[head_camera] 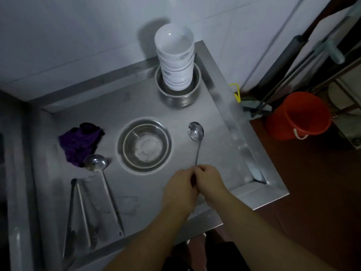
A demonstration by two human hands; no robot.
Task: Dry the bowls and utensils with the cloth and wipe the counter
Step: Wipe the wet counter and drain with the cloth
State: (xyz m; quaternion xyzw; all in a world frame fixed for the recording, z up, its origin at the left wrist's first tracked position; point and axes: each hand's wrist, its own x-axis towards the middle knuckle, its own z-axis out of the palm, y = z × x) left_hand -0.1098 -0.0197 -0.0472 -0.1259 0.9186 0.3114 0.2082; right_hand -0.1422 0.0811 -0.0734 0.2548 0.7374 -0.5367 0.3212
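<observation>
Head view: left hand and right hand gripping spoon near counter corner.

Cloth left of bowl, spoon right.

Both hands meet over the near right part of the steel counter: the left hand and right hand pinch the end of a long spoon's handle, its bowl pointing away toward the wall. In the middle sit nested steel bowls, rim up. Left of them lies a crumpled purple cloth, and just beside it a ladle with tongs alongside. At the back corner a stack of white bowls stands in a steel pot. An orange bucket sits on the floor to the right.
</observation>
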